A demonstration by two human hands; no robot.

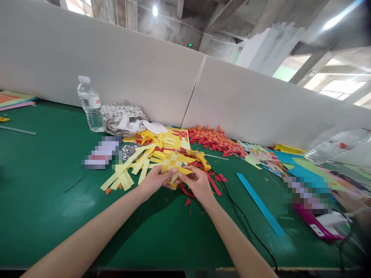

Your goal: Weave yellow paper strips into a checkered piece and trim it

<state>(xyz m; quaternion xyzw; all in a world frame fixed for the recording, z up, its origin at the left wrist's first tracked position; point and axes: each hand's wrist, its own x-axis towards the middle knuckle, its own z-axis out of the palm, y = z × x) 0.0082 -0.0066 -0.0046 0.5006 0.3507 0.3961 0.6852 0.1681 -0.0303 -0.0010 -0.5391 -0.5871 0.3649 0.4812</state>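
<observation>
Between my hands is a woven paper piece (pixel 171 162), a checkerboard of deep and pale yellow strips, held above the table. My left hand (pixel 158 178) pinches its lower left side. My right hand (pixel 198 182) grips the strip end at its lower right, thumb on top. Loose pale yellow paper strips (pixel 124 175) lie to the left of it. Just beyond my right hand rests a yellow glue gun (pixel 203 159) with a black cord (pixel 240 210). Red scissor-like handles (pixel 185 190) show partly beneath my hands, and small red scraps (pixel 188 201) lie nearby.
Finished red-orange woven fish (pixel 214 141) are piled by the white partition (pixel 139 58). A water bottle (pixel 90 104) stands at the left back. A blue strip (pixel 261 204) lies to the right. Another person's hand (pixel 348 200) is at the far right, near a magenta device (pixel 319 226).
</observation>
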